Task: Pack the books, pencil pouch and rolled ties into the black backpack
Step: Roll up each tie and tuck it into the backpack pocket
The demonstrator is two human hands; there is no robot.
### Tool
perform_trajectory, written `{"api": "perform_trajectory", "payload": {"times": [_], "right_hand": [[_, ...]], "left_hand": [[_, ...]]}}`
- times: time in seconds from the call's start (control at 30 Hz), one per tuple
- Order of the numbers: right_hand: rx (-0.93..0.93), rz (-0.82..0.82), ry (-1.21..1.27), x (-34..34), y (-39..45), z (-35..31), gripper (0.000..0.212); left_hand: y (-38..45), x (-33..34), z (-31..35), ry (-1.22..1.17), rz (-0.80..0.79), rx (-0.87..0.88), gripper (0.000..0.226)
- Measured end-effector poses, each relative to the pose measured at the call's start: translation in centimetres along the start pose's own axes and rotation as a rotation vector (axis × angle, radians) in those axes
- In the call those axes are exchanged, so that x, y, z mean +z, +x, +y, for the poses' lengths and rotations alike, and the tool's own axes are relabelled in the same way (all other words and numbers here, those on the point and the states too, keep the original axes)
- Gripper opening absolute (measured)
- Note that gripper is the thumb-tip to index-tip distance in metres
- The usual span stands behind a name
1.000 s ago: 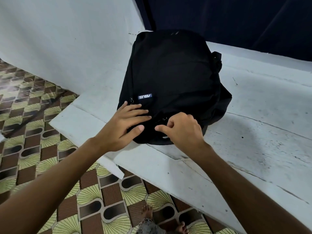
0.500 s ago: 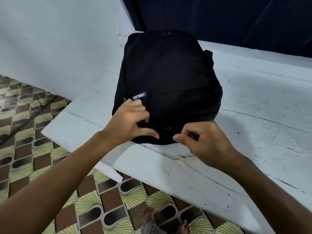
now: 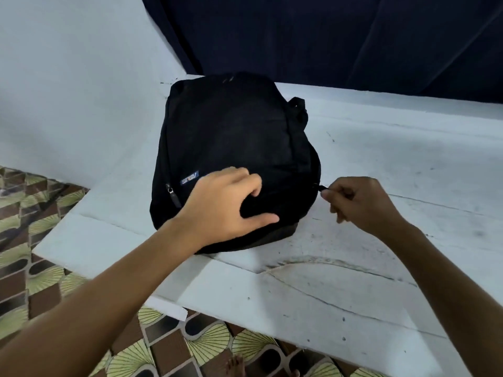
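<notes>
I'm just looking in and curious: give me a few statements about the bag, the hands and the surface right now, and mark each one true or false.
1. The black backpack lies on a white table. True.
2. The right hand pinches a zipper pull at the backpack's right side. True.
3. The left hand hangs off the table, touching nothing. False: it rests on the backpack's near end, fingers and thumb curled into the fabric.
4. Books and a pencil pouch lie beside the backpack. False: none show on the table.
5. A small blue logo tag sits on the backpack, just left of the left hand. True.
</notes>
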State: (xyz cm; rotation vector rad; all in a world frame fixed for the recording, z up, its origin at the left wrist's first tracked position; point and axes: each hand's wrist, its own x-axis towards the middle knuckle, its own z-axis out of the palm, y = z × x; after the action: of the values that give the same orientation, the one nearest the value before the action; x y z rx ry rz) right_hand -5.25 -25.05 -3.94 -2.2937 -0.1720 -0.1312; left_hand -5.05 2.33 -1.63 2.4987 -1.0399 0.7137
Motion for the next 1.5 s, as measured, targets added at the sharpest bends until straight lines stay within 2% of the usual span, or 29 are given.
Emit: {"api": "perform_trajectory", "payload": {"times": [0.1, 0.2, 0.27, 0.43, 0.57, 0.7, 0.77, 0.87, 0.97, 1.03, 1.1, 1.3, 1.5], "right_hand": [[-0.027, -0.051, -0.011, 0.2, 0.6, 0.0, 0.022], [-0.071, -0.081, -0.024, 0.3, 0.8, 0.1, 0.028], [-0.094, -0.095, -0.024, -0.1, 0.8, 0.1, 0.028], [-0.218, -0.138, 0.042, -0.6, 0.5, -0.8, 0.029], [-0.331, -0.204, 0.055, 0.5, 0.0, -2.3, 0.035], [-0.476, -0.266, 0.01, 2.9, -1.5, -4.7, 0.032], [-0.56, -0.235, -0.03, 4.7, -2.2, -5.9, 0.03], [-0.586, -0.204, -0.059, 6.5, -2.1, -7.0, 0.03], [-0.536, -0.239, 0.012, 5.9, -1.3, -6.9, 0.034], [-0.554, -0.272, 0.038, 5.3, -1.0, -6.2, 0.03], [-0.616, -0.251, -0.029, 5.2, -1.1, -5.5, 0.029], [-0.572, -0.218, -0.239, 5.8, -2.3, -2.8, 0.032], [-0.477, -0.069, -0.271, 5.1, -0.4, -0.2, 0.032]], "left_hand": [[3.6, 2.8, 3.0, 0.175, -0.026, -0.061, 0.058], [6.5, 4.4, 4.4, 0.3, -0.255, -0.205, 0.066], [7.2, 4.7, 4.0, 0.236, -0.387, -0.277, 0.066], [5.9, 2.2, 3.1, -0.036, -0.435, -0.337, 0.068], [3.5, -0.5, 2.1, -0.081, -0.479, -0.328, 0.071], [-0.2, -3.5, 0.4, -0.024, -0.581, -0.282, 0.069], [-1.9, -4.8, -0.6, 0.008, -0.557, -0.192, 0.069], [-3.9, -5.6, -1.3, 0.14, -0.366, -0.086, 0.069], [-4.7, -4.4, 0.1, 0.346, -0.24, -0.094, 0.094], [-4.3, -3.2, 1.1, 0.411, -0.304, -0.167, 0.116], [-4.1, -1.8, 1.3, 0.395, -0.381, -0.226, 0.121], [-6.9, 1.2, 0.8, 0.381, -0.501, -0.219, 0.099], [-7.3, 2.2, 1.1, 0.386, -0.525, -0.233, 0.104]]}}
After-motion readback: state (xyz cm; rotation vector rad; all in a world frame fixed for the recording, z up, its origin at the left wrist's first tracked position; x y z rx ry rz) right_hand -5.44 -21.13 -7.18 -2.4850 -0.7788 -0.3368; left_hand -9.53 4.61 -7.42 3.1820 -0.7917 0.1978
